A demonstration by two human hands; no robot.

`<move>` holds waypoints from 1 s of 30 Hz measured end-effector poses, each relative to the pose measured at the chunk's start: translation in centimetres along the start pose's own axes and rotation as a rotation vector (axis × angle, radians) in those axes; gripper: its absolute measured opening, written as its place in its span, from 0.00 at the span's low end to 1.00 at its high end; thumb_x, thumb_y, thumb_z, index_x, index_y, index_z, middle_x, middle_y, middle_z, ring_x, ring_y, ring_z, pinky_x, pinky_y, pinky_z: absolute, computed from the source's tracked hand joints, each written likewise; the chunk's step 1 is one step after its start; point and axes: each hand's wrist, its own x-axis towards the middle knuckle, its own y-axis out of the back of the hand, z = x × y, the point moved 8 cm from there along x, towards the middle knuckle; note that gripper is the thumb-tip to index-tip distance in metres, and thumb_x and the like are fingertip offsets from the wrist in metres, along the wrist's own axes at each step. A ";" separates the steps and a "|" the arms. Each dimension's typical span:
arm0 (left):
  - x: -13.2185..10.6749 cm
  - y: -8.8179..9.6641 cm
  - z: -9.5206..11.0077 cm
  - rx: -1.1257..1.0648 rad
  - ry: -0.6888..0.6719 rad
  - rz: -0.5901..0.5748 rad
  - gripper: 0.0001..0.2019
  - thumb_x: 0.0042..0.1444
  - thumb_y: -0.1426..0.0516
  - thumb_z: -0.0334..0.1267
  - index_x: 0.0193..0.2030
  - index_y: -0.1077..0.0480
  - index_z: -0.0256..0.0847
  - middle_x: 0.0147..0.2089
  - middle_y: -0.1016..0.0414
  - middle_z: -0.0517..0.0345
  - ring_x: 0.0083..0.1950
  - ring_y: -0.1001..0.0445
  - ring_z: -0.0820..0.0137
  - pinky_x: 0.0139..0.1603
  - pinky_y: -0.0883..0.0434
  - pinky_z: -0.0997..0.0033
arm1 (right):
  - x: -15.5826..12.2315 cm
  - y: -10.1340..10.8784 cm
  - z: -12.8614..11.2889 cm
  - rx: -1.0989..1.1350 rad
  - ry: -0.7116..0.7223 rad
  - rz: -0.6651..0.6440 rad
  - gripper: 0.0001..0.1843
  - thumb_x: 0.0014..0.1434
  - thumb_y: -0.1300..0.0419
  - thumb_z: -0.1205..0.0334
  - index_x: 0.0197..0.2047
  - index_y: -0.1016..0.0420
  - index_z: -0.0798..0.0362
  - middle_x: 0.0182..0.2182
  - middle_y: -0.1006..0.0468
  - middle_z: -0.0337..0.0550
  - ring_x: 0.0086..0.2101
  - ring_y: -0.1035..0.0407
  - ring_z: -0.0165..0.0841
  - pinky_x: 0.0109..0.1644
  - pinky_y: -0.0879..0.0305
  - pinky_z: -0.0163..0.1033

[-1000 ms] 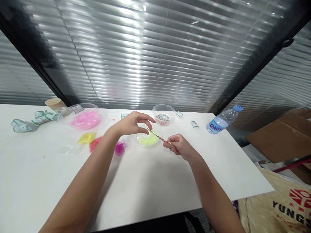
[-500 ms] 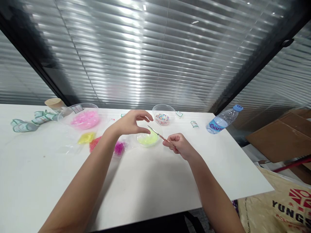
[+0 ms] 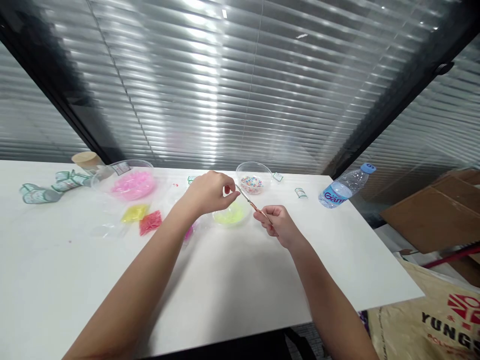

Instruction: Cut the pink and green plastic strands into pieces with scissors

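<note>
White tbl (image 3: pixel 240 290) below all. L hand (image 3: pixel 214 194): narrow grip, can't tell if pinching anything. R hand (image 3: pixel 276 223): closed grip. Clear bowl (image 3: pixel 246 214) w/ yellow-green bits (image 3: pixel 228 216): on tbl, nr L hand. Slim metal tool (image 3: pixel 250 202): coppery end in R hand, tip at L fingertips.

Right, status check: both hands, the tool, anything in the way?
Right hand: holding slim metal tool. Left hand: at tool's tip, contact unclear. Left hand partly hides bowl of yellow-green bits.
</note>
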 end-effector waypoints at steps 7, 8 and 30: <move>0.1 0.1 0.6 -0.026 -0.072 0.029 0.12 0.55 0.48 0.41 0.34 0.23 0.43 0.31 0.22 0.57 0.30 0.26 0.68 0.32 0.35 0.71 | 0.0 0.0 0.0 0.004 -0.005 0.004 0.30 0.47 0.30 0.50 0.17 0.49 0.53 0.17 0.51 0.30 0.19 0.61 0.20 0.21 0.68 0.34; 0.1 0.1 0.6 -0.023 -0.074 0.031 0.12 0.54 0.48 0.41 0.33 0.23 0.43 0.30 0.22 0.57 0.30 0.26 0.68 0.32 0.34 0.71 | 0.0 -0.1 0.0 0.006 -0.006 0.005 0.30 0.46 0.30 0.50 0.17 0.49 0.53 0.17 0.51 0.30 0.19 0.60 0.20 0.21 0.68 0.34; 0.1 0.0 1.0 0.029 -0.077 0.047 0.12 0.54 0.49 0.40 0.31 0.24 0.43 0.30 0.23 0.55 0.31 0.27 0.66 0.31 0.37 0.69 | 0.1 -0.2 0.3 0.020 -0.010 0.002 0.30 0.45 0.30 0.48 0.17 0.48 0.53 0.17 0.50 0.30 0.19 0.61 0.20 0.21 0.68 0.34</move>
